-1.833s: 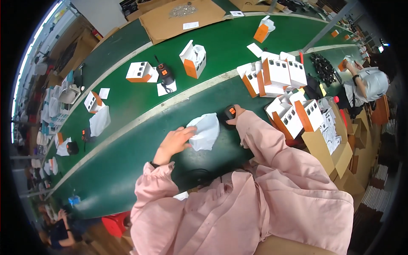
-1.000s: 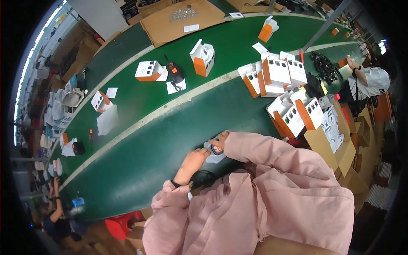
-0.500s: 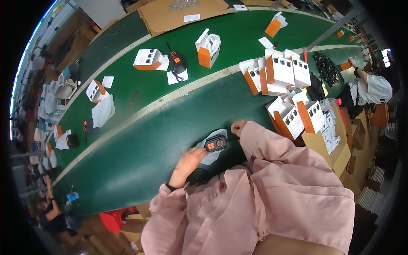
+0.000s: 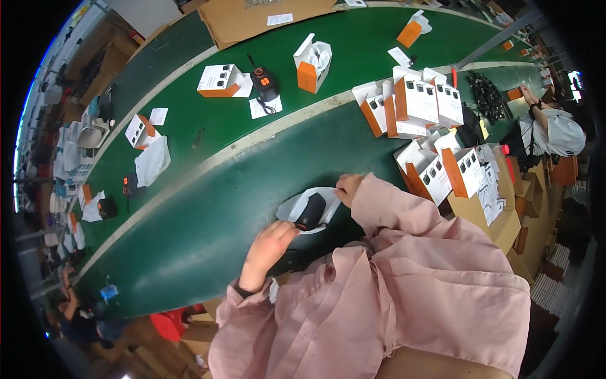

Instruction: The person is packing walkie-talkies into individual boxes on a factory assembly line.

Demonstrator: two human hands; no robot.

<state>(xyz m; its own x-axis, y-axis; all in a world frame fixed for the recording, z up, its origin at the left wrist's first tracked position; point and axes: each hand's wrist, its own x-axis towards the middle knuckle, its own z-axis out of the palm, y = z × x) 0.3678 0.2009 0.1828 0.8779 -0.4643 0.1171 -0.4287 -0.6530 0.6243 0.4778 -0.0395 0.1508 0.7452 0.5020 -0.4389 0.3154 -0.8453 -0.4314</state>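
Low in the frame, the person's pink sleeves fill the lower centre and right. Just above them, left of centre, the left hand has its fingers curled around the lower end of a small black device, holding it over the dark green belt. The device stands half inside a clear plastic bag at the middle of the frame. To the right of it, the right hand pinches the bag's upper edge between closed fingers.

Further up and right, a cluster of white and orange boxes stands upright beside brown cartons at the right edge. More of these boxes stand above, on the pale strip between the two belts.

On the far, brighter green belt, upper centre, lie a flat white and orange box, a black device with an orange button on a paper slip, and an open orange box. At the far upper right another person bends over black parts.
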